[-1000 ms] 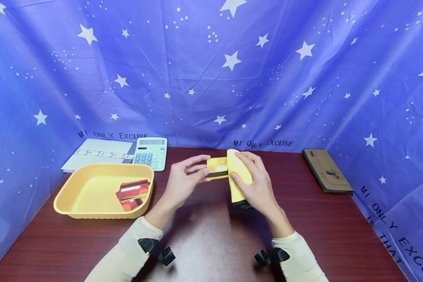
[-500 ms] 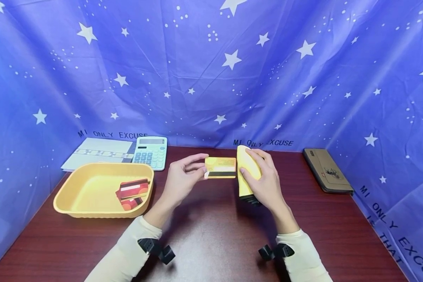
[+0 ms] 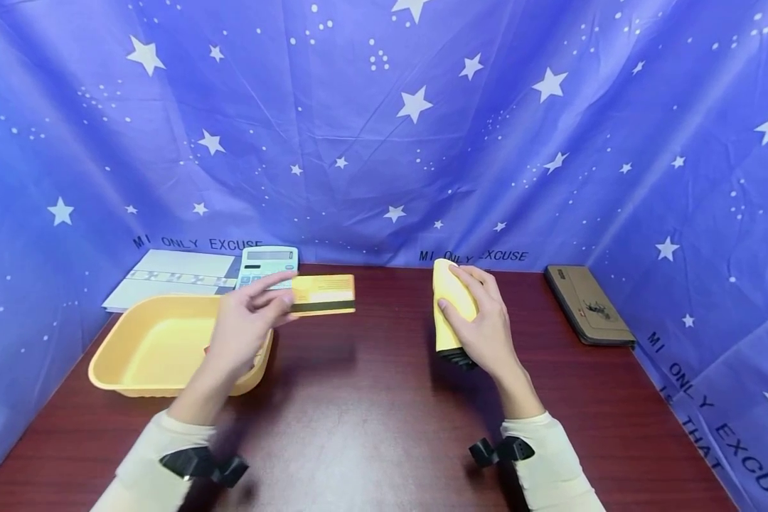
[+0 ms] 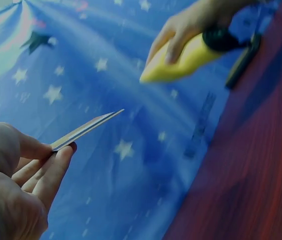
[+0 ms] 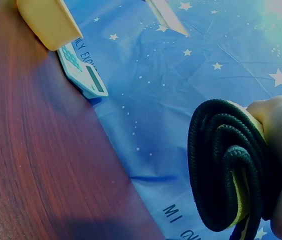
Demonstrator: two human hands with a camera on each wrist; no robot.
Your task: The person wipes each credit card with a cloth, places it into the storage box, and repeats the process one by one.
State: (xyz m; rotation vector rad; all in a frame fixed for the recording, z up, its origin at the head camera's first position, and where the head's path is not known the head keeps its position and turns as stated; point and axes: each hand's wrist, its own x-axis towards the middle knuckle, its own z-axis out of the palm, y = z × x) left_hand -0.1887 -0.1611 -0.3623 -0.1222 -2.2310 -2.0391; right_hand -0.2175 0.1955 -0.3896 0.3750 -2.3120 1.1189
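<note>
My left hand (image 3: pixel 240 327) pinches a yellow bank card (image 3: pixel 326 293) by its left end, between thumb and fingers. A dark magnetic stripe runs along the card's lower part, and in the left wrist view the card (image 4: pixel 88 129) appears nearly edge-on. In the head view this hand overlaps the right side of a yellow plastic basin (image 3: pixel 147 355), hiding most of the red cards in it. On the right, my right hand (image 3: pixel 486 331) grips a folded yellow cloth (image 3: pixel 448 309). Its black trim lies in several curled layers in the right wrist view, where the cloth (image 5: pixel 201 165) fills the right side.
Behind the basin lie a white box or book (image 3: pixel 173 267) with a patterned band and a pale blue calculator (image 3: pixel 269 257). A brown zip wallet (image 3: pixel 589 306) rests at the table's right edge. A blue star-printed curtain (image 3: pixel 358 142) encloses the back and sides.
The bank card has come out of the folded cloth, and my left hand has carried it left toward the basin. My right hand has shifted slightly right with the cloth.
</note>
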